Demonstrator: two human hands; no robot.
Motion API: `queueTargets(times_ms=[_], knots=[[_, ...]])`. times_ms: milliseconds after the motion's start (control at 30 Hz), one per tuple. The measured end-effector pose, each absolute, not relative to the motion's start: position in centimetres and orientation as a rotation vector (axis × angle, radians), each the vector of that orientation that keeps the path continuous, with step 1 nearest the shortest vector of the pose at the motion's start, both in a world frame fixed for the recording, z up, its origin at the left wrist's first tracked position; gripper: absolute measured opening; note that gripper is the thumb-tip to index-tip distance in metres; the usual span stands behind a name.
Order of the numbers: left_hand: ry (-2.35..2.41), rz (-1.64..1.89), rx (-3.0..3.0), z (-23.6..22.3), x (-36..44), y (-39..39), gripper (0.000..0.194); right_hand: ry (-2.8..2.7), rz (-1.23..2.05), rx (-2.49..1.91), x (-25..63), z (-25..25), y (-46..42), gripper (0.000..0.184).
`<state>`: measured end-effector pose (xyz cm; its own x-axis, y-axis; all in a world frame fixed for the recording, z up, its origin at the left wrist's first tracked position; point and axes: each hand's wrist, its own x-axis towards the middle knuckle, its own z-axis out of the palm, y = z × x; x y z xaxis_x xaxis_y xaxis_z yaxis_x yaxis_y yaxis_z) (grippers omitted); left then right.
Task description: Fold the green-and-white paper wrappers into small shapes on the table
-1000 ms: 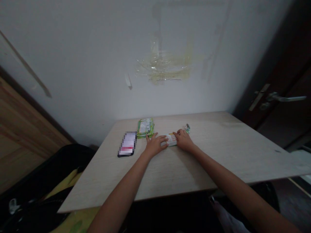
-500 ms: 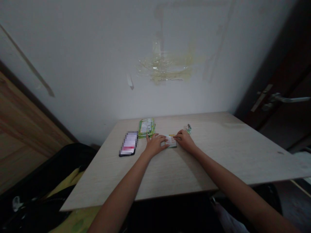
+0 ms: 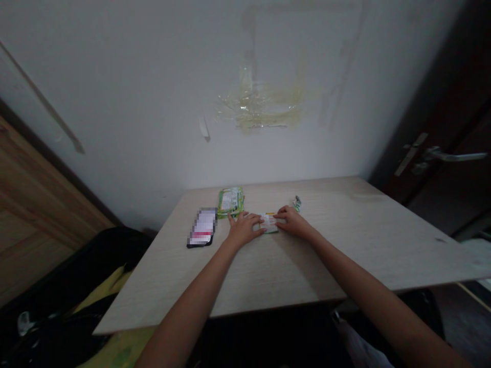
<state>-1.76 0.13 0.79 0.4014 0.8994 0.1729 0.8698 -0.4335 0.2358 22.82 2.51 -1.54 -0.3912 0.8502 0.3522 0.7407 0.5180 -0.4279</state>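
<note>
A small flat packet (image 3: 269,223), pale with green and a yellow strip at its top edge, lies on the light wooden table (image 3: 291,276). Over its left side my left hand (image 3: 243,230) rests with fingers stretched and spread. Fingers of my right hand (image 3: 293,223) touch the right edge, a little apart from each other; their tips are small and hard to make out. Behind my left hand sits a stack of green and white packets (image 3: 230,200). Just beyond my right hand is a crumpled scrap of green and white wrapper (image 3: 296,203).
A phone (image 3: 202,227) with a lit, blurred screen lies left of my left hand. The wall (image 3: 153,102) with old tape (image 3: 268,110) rises behind the table. To the right is a dark door with a metal handle (image 3: 456,156); a black bin-like shape (image 3: 95,260) stands at left.
My right-hand fingers have spread from a pinch at the packet's right edge and now lie along it. My left hand stays on the packet. The view has shifted slightly.
</note>
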Motion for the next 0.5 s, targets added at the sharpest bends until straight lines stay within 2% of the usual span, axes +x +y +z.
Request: queueTargets(times_ms=[500], knots=[[1.623, 0.408, 2.519, 0.5, -1.7, 0.1, 0.044, -2.346, 0.373, -1.172, 24.5, -2.0, 2.7, 0.051]])
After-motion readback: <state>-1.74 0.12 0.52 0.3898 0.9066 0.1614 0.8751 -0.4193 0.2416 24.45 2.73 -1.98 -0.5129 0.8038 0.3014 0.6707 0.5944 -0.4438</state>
